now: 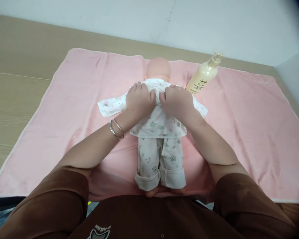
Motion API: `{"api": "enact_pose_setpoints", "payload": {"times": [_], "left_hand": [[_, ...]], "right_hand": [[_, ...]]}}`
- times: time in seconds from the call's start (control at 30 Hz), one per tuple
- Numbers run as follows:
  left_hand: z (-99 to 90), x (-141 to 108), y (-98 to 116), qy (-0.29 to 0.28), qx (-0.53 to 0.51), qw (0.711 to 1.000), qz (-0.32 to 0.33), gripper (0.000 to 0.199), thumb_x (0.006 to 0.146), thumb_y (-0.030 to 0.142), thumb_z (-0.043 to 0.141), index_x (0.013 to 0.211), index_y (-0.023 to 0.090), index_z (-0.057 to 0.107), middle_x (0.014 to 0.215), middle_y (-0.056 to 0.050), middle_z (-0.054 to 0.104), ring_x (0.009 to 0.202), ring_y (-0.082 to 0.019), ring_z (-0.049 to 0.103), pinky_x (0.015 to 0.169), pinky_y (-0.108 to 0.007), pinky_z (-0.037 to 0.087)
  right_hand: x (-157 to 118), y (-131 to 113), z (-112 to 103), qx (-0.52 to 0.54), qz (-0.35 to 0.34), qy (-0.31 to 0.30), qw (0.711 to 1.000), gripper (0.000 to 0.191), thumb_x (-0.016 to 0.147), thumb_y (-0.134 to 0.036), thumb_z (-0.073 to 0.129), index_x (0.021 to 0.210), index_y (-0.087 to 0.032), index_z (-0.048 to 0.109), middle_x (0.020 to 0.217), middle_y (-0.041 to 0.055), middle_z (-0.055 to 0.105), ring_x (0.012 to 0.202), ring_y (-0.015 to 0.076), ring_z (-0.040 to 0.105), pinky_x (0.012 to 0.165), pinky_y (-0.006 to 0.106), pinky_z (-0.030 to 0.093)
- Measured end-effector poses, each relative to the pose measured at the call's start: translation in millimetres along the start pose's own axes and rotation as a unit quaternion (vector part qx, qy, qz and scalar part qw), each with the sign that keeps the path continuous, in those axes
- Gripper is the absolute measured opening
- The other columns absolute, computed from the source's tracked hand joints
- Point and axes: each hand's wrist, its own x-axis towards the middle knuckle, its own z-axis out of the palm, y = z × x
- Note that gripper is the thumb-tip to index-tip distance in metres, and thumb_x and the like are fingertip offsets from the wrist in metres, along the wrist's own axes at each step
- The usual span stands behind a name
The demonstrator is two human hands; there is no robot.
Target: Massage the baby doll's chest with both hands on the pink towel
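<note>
A baby doll (161, 124) lies stretched out with its bare head (158, 68) at the far end and its feet toward me; no face shows. It wears a white printed shirt (159, 127) and matching trousers (149, 156) with turned-up cuffs. My left hand (141, 99) rests on the left side of the doll's upper body, fingers laid forward and thumb inward. Opposite it, my right hand (176, 101) lies on the right side, its thumb close to the left one. Both hands press on the cloth near the shoulders, and the right fingertips are partly hidden.
Under the doll spreads a pink blanket (84, 86) on a wooden table (20, 66). A pump bottle (201, 74) of pale yellow liquid stands just beyond my right hand, near the doll's right-hand sleeve. A white wall (114, 20) rises behind the table.
</note>
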Motion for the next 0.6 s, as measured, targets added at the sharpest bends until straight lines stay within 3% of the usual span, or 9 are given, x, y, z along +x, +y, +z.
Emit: {"api": "enact_pose_setpoints", "payload": {"times": [0.17, 0.27, 0.37, 0.47, 0.6], "left_hand": [[-4.9, -19, 16, -0.005, 0.016, 1.0, 0.013, 0.058, 0.103, 0.046, 0.039, 0.135, 0.002, 0.059, 0.152, -0.031, 0.058, 0.15, -0.044, 0.049, 0.129, -0.064, 0.033], [-9.1, -9, 15, -0.03, 0.011, 0.999, 0.012, 0.048, 0.101, 0.038, 0.043, 0.132, 0.006, 0.061, 0.15, -0.028, 0.06, 0.15, -0.041, 0.049, 0.13, -0.059, 0.034], [-10.6, 7, 8, -0.063, -0.014, 0.998, -0.018, 0.036, 0.1, 0.033, 0.045, 0.123, 0.014, 0.064, 0.133, -0.022, 0.069, 0.139, -0.038, 0.059, 0.123, -0.055, 0.044], [-8.4, 12, 4, -0.061, -0.04, 0.997, -0.03, 0.035, 0.102, 0.035, 0.04, 0.118, 0.018, 0.066, 0.121, -0.019, 0.073, 0.127, -0.038, 0.065, 0.115, -0.057, 0.049], [-0.5, 1, 6, -0.021, -0.054, 0.998, 0.014, 0.046, 0.104, 0.041, 0.035, 0.133, 0.018, 0.062, 0.144, -0.019, 0.065, 0.144, -0.036, 0.054, 0.126, -0.057, 0.039]], "right_hand": [[23, 18, 6, 0.057, 0.007, -0.03, 0.998, 0.053, 0.108, -0.043, 0.035, 0.131, -0.004, 0.063, 0.144, 0.0265, 0.064, 0.137, 0.0396, 0.058, 0.114, 0.055, 0.049], [17, 13, 6, 0.049, 0.016, -0.026, 0.998, 0.053, 0.109, -0.042, 0.031, 0.129, -0.004, 0.063, 0.14, 0.0269, 0.066, 0.134, 0.0399, 0.06, 0.113, 0.055, 0.049], [3, 3, 0, 0.009, -0.001, -0.005, 1.0, 0.047, 0.108, -0.032, 0.031, 0.122, -0.003, 0.065, 0.131, 0.0278, 0.069, 0.132, 0.0412, 0.061, 0.11, 0.057, 0.051], [-1, 3, -8, 0.021, -0.031, -0.041, 0.998, 0.038, 0.106, -0.031, 0.035, 0.109, -0.011, 0.068, 0.116, 0.0224, 0.072, 0.12, 0.0392, 0.066, 0.104, 0.056, 0.054], [13, 18, -6, 0.09, -0.012, -0.06, 0.994, 0.035, 0.106, -0.036, 0.038, 0.11, -0.015, 0.066, 0.119, 0.0191, 0.072, 0.117, 0.0365, 0.066, 0.102, 0.052, 0.055]]}}
